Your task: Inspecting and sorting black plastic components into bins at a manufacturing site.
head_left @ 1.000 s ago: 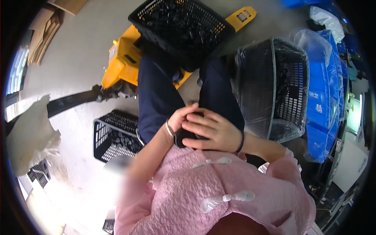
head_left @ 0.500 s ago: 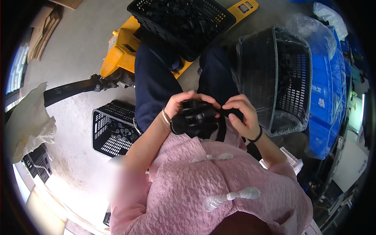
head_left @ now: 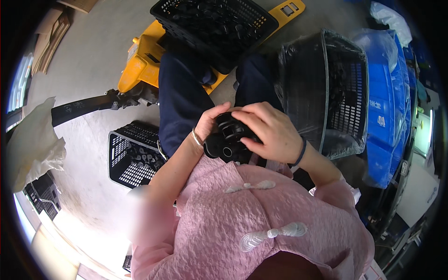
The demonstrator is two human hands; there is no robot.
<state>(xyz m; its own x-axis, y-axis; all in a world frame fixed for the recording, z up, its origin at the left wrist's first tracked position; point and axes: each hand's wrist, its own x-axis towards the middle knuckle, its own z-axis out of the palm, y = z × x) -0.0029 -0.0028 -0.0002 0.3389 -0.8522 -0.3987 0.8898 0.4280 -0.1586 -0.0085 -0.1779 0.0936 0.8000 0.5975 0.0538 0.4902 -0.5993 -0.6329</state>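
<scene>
**Near the frame's centre, black parts (head_left: 227,142) held**

By the left hand (head_left: 211,123) the parts are cupped from the left; by the curled right hand (head_left: 270,133) they are grasped from the right. At upper centre, a black crate (head_left: 196,44) of dark pieces (head_left: 219,18) is borne by a yellow pallet truck (head_left: 140,70).

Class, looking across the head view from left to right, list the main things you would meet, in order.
Crumpled off-white sheet, open black crate with small parts, left hand, right hand, plastic-wrapped black crate, blue plastic bins.
</scene>
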